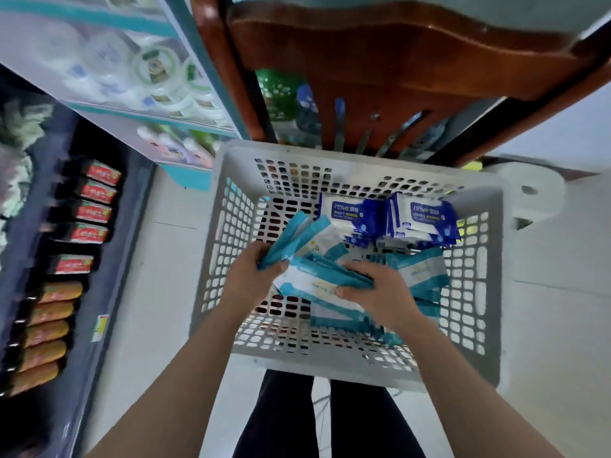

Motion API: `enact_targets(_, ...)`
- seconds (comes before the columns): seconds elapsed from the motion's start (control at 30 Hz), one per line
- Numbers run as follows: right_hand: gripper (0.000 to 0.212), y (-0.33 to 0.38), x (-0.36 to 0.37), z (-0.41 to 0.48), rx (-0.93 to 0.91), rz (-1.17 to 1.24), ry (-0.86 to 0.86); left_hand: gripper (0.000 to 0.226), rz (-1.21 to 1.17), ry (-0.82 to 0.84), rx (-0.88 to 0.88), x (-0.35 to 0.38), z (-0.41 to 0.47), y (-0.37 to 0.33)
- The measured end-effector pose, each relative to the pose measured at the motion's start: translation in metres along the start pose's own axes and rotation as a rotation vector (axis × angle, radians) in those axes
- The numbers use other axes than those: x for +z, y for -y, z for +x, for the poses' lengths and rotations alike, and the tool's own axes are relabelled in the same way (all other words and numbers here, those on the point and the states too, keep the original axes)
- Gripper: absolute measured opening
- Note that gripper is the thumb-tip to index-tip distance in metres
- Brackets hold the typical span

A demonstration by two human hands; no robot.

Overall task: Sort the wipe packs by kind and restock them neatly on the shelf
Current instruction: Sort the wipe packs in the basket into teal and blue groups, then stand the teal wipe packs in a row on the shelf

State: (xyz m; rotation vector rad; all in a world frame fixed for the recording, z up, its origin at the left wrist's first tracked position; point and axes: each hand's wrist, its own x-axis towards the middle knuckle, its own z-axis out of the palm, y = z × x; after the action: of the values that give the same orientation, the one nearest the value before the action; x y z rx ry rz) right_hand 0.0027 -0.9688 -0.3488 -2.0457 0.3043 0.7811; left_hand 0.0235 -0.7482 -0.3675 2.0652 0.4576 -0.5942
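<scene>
Wipe packs sit in the grey perforated basket [492, 292]. Teal packs [420, 269] fill the near half, under and beside both hands. Blue 75% packs [357, 216] lean at the far wall, clear of the hands. Left hand [251, 276] grips a fanned teal bunch [291, 239]. Right hand [380, 292] clamps a second teal stack [317, 279]. The hands are near each other, not touching.

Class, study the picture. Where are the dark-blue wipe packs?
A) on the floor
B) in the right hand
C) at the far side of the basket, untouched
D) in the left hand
C: the dark-blue packs lie at the far side of the basket, while the left hand and the right hand each grip teal packs.
</scene>
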Motion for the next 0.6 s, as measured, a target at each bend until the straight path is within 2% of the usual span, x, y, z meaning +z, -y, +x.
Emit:
enact_targets(0.23, 0.027, 0.055, -0.015, -0.034, -0.211, 0.07, -0.059, 0.019, -0.293, -0.31, 0.04, -0.042, -0.063, -0.022)
enact_targets(0.6, 0.006, 0.166, 0.025, -0.099, -0.593, 0.087, 0.065, 0.019, -0.538, -0.724, 0.033, -0.142, -0.17, -0.004)
